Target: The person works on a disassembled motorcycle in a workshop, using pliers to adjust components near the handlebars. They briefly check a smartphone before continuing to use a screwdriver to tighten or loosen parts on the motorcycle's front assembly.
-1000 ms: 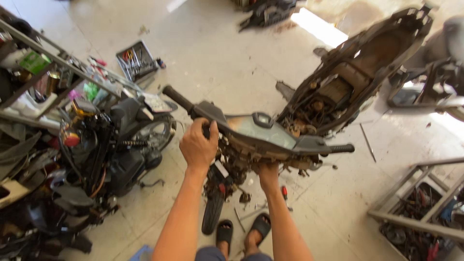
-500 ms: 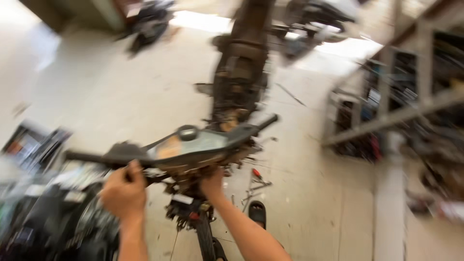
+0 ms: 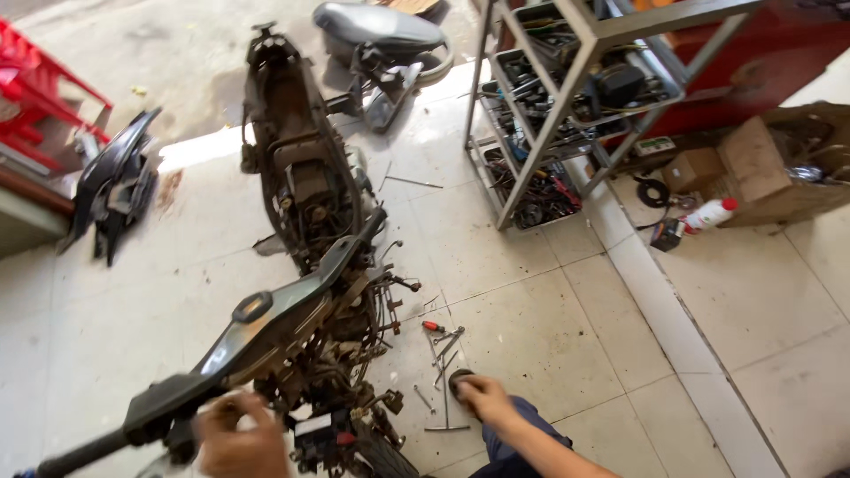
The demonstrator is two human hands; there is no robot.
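A stripped motorcycle frame (image 3: 305, 186) stands on the tiled floor with its handlebar (image 3: 266, 323) turned toward me. My left hand (image 3: 237, 438), blurred, grips the handlebar next to the black left grip. My right hand (image 3: 484, 397) is low at the floor on the bike's right, fingers curled over a small dark round part (image 3: 459, 381). Whether it grips that part is unclear. Loose tools lie beside it: a red-handled screwdriver (image 3: 432, 327) and a long T-shaped wrench (image 3: 445, 407).
A grey metal rack (image 3: 567, 97) full of tools and parts stands at the right. A seat (image 3: 381, 26) lies behind the bike, a black body panel (image 3: 115, 181) at the left, a red rack (image 3: 40, 88) beyond it. Cardboard boxes (image 3: 779, 173) and a white bottle (image 3: 708, 215) sit far right.
My view has swung to the right. My right hand has come off the handlebar and dropped to the floor by the tools. My left hand stays on the handlebar.
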